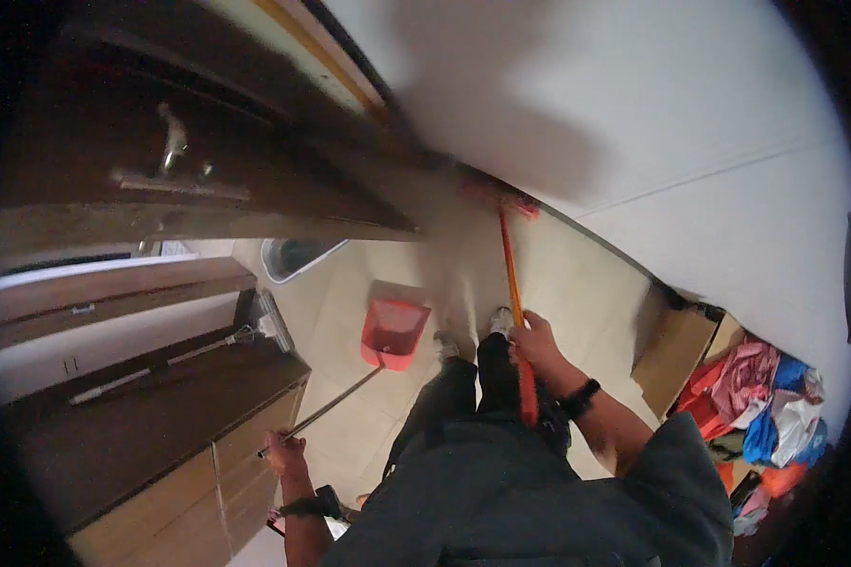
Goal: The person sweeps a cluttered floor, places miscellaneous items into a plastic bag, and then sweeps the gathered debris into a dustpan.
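My right hand (pixel 537 344) is closed around the orange-red stick of a broom (pixel 512 267). The broom's red head (pixel 524 207) is on the floor against the foot of the white wall, ahead of me. On the left, my left hand (pixel 284 454) grips the end of a long thin handle. That handle runs to a red dustpan (pixel 394 328), which rests on the floor ahead and to the left of my feet. The inside of the dustpan is too dim to make out what lies in it.
A dark-topped wooden cabinet (pixel 189 406) stands on the left, with a white-handled pole tool (pixel 189 355) lying on it. A dark wooden door (pixel 255 161) juts in above. A tub (pixel 298 257) sits beyond the dustpan. To the right are a cardboard box (pixel 671 354) and piled colourful cloths and bags (pixel 756 397).
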